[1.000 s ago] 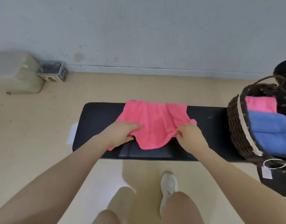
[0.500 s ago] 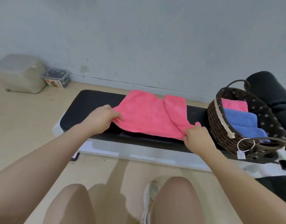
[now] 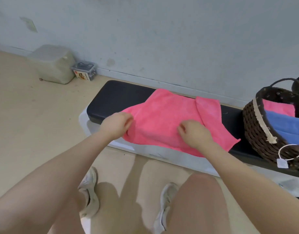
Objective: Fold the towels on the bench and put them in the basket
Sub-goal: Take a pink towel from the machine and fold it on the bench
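On the black bench [image 3: 118, 97] lies the pink towel [image 3: 164, 115], bunched and not flat, with its near edge hanging off the front. The left hand [image 3: 115, 126] pinches the towel's left edge with curled fingers. The right hand [image 3: 194, 133] rests on the cloth with bent fingers; I cannot tell if it grips. The towel could slide to the floor if one hand pulls too hard. The brown basket [image 3: 256, 132] sits at the right end of the bench and holds a folded pink towel [image 3: 278, 108] and blue towels [image 3: 285, 125].
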{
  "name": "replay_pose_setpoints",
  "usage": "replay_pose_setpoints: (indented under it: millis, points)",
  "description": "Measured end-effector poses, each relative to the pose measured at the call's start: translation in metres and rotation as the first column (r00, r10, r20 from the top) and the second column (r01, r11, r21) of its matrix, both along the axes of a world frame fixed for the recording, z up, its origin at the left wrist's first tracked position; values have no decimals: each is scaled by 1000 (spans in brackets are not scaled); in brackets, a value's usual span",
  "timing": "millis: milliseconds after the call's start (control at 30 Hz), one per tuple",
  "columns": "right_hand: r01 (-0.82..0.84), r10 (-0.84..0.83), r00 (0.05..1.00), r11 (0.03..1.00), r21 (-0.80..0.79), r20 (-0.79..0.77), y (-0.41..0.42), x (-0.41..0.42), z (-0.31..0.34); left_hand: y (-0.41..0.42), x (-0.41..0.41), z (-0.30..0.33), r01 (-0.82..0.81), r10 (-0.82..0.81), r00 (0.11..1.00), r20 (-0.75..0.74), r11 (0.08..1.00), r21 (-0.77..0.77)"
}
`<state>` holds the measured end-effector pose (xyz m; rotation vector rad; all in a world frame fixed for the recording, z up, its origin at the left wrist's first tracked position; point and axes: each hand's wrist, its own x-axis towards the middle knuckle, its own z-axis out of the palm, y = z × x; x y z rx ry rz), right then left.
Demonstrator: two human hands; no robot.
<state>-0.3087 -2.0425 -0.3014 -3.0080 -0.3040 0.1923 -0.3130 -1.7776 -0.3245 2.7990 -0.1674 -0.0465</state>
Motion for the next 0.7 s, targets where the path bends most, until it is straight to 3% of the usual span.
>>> replay_pose_setpoints:
  millis: [133,267,400,500,600,700]
  points:
    - [-170,158,984,971,169,84,74,44,-11,20,28,-7,-164,164,986,-11,985,-59]
    - [-267,244,962,936,229,125,126,82,-22,31,59,-18,-133,126,988,-88,988,-73]
    - [-335,339,941,931,141,-1,146,113,-32,29,80,-21,-55,44,993,-112,993,-101]
    - [-397,415,907,900,179,-76,146,124,-37,28,86,-23,-22,7,989,-147,995,-100]
    - [-442,472,873,872,210,-124,143,130,-33,37,86,-30,-47,19,995,-101,957,-286]
    - [-495,507,854,861,120,-114,141,141,-27,47,79,-31,-62,43,998,-48,853,-519]
